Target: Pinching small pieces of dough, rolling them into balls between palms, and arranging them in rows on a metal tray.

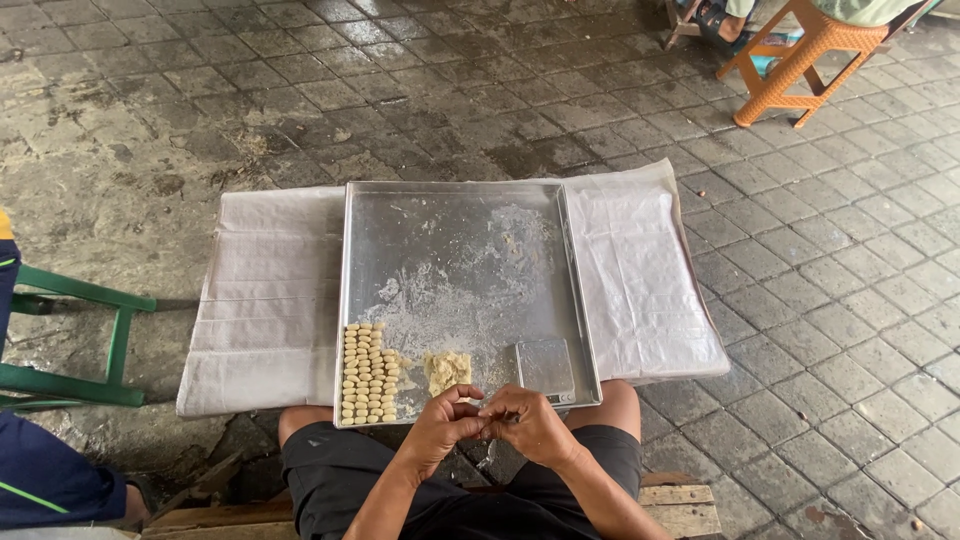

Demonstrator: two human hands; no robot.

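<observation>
My left hand [440, 427] and my right hand [530, 425] meet fingertip to fingertip just over the near edge of a square metal tray [460, 200]. Both hands pinch a small pale piece of dough between them; it is mostly hidden by the fingers. On the tray's near left corner lie several neat rows of small shaped dough pieces [368, 373]. A rough lump of yellowish dough [446, 370] sits beside them, and a small flat metal box [546, 368] lies at the near right. Flour dusts the tray's middle.
The tray rests on a white woven sack [270, 300] spread over a low support on wet paving. A green stool frame [70, 340] and a person's dark sleeve [40, 470] are at left. An orange wicker stool [800, 60] stands far right. I sit on wooden planks [680, 505].
</observation>
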